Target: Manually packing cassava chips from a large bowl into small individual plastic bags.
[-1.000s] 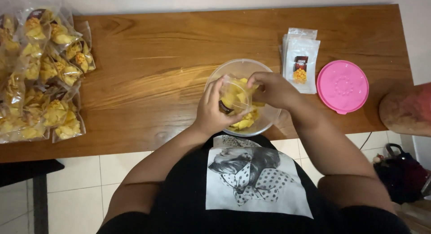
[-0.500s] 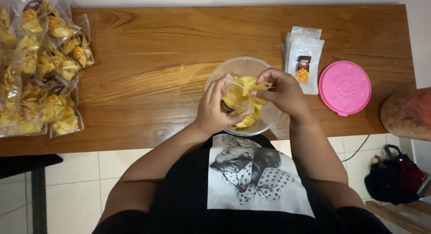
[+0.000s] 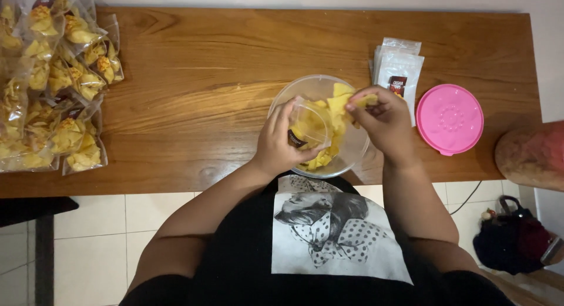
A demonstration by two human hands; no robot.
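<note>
Over the near edge of the wooden table, seen from the head camera looking straight down, both hands worked above a clear plastic bowl that held yellow chips. The left hand was curled around a small clear pouch, thumb and fingers wrapped about its side so that the mouth stayed open and tilted toward the other hand; a dark label showed low on the pouch. The right hand was pinched shut on a few yellow chips, fingertips pressed together over them just above the pouch mouth. The pouch was kept over the bowl, which looked sensible, since any chip that slipped would have dropped back among the others rather than onto the wood.

Just beyond the right hand lay a small stack of empty white pouches, flat and within easy reach. Beside them, farther right, a round pink lid rested on the table, apart from the bowl, so the bowl stood open. Along the far left edge a heap of filled chip bags lay overlapping, well apart from the hands. At the right border a blurred reddish-brown shape could not be made out. Below the table edge, pale floor tiles and a dark bag showed.
</note>
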